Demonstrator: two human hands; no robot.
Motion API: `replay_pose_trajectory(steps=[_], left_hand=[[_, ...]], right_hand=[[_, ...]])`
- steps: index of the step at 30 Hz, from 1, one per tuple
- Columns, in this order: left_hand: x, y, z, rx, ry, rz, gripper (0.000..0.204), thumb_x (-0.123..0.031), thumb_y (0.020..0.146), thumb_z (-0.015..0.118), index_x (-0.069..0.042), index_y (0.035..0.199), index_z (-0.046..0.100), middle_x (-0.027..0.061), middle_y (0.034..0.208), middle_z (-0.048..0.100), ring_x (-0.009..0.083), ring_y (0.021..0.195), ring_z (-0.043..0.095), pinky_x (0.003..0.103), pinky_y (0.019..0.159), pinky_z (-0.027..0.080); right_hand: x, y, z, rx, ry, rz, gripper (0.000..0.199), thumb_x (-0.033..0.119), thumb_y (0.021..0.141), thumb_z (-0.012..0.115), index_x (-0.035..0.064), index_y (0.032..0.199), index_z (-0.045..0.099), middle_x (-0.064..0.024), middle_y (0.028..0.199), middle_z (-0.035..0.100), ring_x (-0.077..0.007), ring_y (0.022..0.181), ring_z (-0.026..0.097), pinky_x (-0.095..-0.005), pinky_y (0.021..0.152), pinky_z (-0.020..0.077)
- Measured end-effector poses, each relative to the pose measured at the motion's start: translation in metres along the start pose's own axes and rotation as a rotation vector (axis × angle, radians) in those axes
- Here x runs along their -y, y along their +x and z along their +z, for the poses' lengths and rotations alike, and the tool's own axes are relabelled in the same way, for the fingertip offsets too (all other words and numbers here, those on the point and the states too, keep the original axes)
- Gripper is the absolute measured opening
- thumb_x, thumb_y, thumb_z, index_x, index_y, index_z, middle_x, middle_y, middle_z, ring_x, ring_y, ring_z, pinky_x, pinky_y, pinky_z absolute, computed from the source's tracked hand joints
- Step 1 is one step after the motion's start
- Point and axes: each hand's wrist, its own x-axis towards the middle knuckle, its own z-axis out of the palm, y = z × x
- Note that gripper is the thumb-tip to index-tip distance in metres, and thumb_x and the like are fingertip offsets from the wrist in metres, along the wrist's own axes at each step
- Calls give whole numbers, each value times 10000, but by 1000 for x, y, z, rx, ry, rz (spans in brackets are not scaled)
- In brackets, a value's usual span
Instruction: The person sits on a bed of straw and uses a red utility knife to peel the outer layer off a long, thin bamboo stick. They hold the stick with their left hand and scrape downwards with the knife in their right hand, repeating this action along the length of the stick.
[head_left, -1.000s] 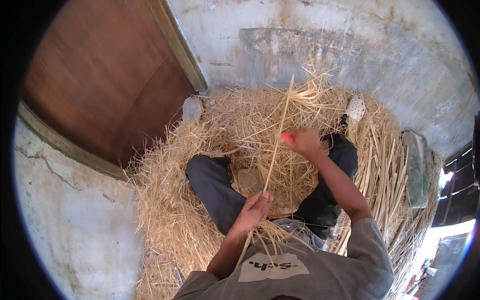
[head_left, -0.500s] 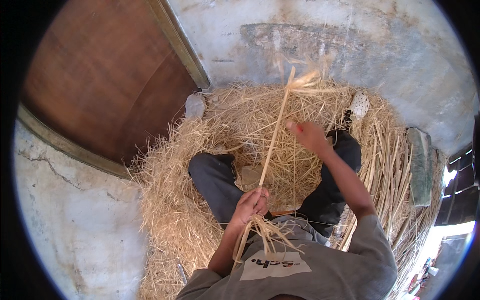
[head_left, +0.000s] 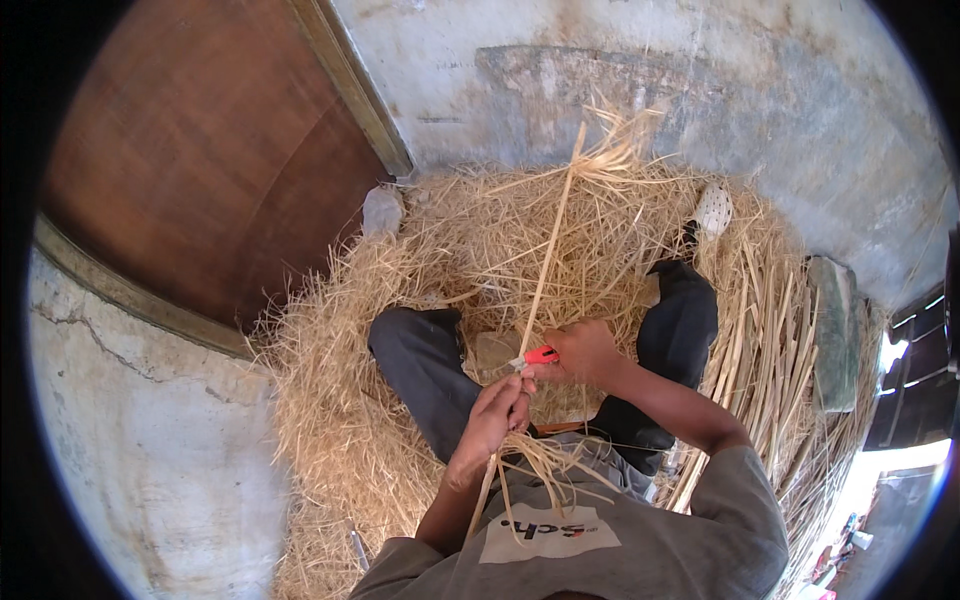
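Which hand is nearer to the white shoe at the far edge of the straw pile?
Right. The right hand lies below the white shoe, beside the knee; the left hand is lower and further left.

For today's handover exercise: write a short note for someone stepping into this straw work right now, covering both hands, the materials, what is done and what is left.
Left hand: closed on a long straw stalk, low on the stalk.
Right hand: holding a small red-handled tool against that stalk, just above the left hand.
Loose stripped strands hang below the left hand, over the lap.
Straw pile surrounds the seated legs; a row of longer stalks lies on the right.
Left: the stalk's frayed upper length looks unworked.
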Motion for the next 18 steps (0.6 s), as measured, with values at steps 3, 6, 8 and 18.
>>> replay_pose_trajectory(steps=[3, 6, 8, 18], left_hand=[[0, 2, -1, 4, 111, 28, 318, -297, 1025, 380, -21, 962, 525, -17, 526, 318, 98, 452, 316, 247, 475, 322], [-4, -3, -1, 4, 108, 26, 302, -282, 1037, 358, -44, 955, 525, -36, 547, 310, 77, 486, 289, 240, 487, 290], [-6, -2, 1, 14, 132, 47, 298, -281, 1043, 353, -55, 956, 528, -47, 555, 306, 67, 496, 277, 231, 491, 279], [14, -22, 12, 113, 148, -9, 322, -321, 1040, 365, -53, 963, 526, -42, 560, 316, 62, 491, 301, 224, 490, 303]], right_hand=[[-28, 19, -3, -113, 59, 68, 655, 755, 686, 600, 117, 545, 555, -83, 468, 516, -281, 460, 585, -397, 466, 459], [-20, 25, -1, -96, 24, 108, 640, 748, 670, 617, 126, 539, 541, -75, 463, 503, -280, 447, 571, -402, 457, 448], [-33, 30, 9, -139, -16, 83, 638, 739, 684, 617, 118, 552, 552, -79, 466, 505, -288, 448, 569, -402, 455, 446], [-145, 62, -5, -27, -113, 688, 736, 759, 814, 431, 78, 693, 681, -146, 550, 592, -302, 535, 623, -426, 509, 481]])
